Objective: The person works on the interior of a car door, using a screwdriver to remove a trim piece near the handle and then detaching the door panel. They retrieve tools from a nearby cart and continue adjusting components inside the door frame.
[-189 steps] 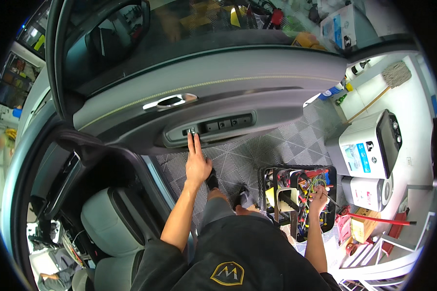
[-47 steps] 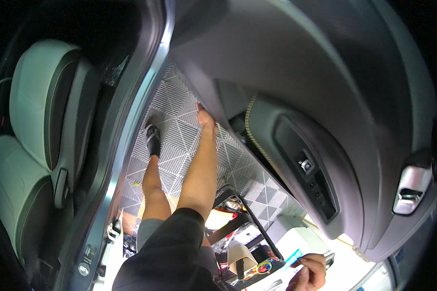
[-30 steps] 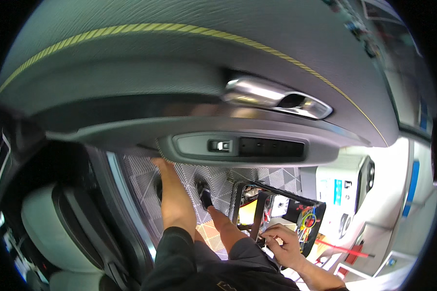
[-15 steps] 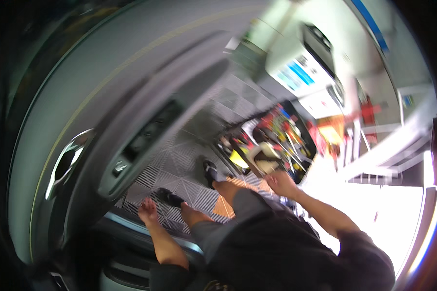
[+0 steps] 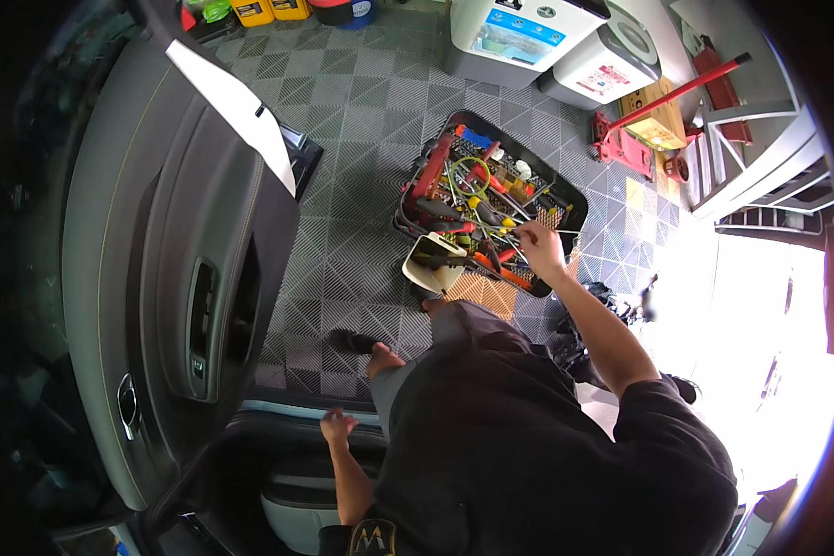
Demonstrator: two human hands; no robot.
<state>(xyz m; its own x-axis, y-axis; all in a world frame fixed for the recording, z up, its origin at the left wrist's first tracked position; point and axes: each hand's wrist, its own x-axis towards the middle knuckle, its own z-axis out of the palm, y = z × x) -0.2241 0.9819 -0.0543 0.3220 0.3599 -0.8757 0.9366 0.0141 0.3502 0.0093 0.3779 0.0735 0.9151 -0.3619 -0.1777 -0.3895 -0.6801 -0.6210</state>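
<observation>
My right hand (image 5: pixel 541 250) reaches over a black tool cart tray (image 5: pixel 573 193) on the floor, its fingers closed in a pinch. A thin light rod (image 5: pixel 565 232) shows beside the fingers; whether they grip it I cannot make out. Around the hand lie screwdrivers (image 5: pixel 489 215) with yellow and dark handles, red-handled tools (image 5: pixel 428 176) and a yellow-green ring (image 5: pixel 471 176). A cream open bin (image 5: pixel 421 269) sits at the tray's near left corner. My left hand (image 5: pixel 338 426) hangs by the car's door sill (image 5: pixel 292 408), fingers loosely apart, holding nothing.
An opened car door (image 5: pixel 167 250) stands on my left. Two white boxy machines (image 5: pixel 602 74) stand beyond the tray, with a red floor jack (image 5: pixel 625 148) to their right. A black bundle (image 5: pixel 584 329) lies by my right side. Patterned tiles (image 5: pixel 343 185) cover the floor.
The view has turned and steadied. My right hand has moved from the tray's near edge to over the tools. My left hand stays low near the sill.
</observation>
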